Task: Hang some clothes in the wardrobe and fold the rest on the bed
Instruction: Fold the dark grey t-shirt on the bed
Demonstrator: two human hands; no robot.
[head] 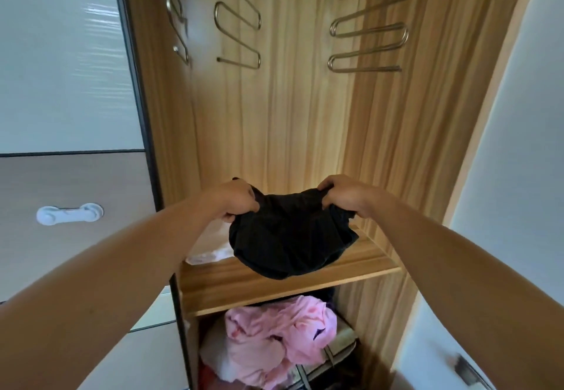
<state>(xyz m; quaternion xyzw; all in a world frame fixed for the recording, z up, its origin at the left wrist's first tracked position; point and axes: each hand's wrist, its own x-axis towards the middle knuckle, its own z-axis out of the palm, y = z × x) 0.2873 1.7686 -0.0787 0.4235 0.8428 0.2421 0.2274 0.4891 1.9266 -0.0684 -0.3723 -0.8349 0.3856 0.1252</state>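
Both grips closed: your L hand [236,203] & R hand [341,197] pinch black garment [287,237] betw. them, sagging over shelf [274,286] below; risk: bunched edge slips one pinch, garment drops onto shelf.

Open wooden wardrobe [305,115], left hand [236,203] and right hand [343,196] gripping a bunched black garment [290,237] over the shelf [274,287], pink clothes [274,334] heaped below, metal hangers [369,35] above

Both bare arms are reaching forward, the left hand [236,203] and right hand [341,196] each gripping an upper edge of the black garment [287,237] with curled fingers.
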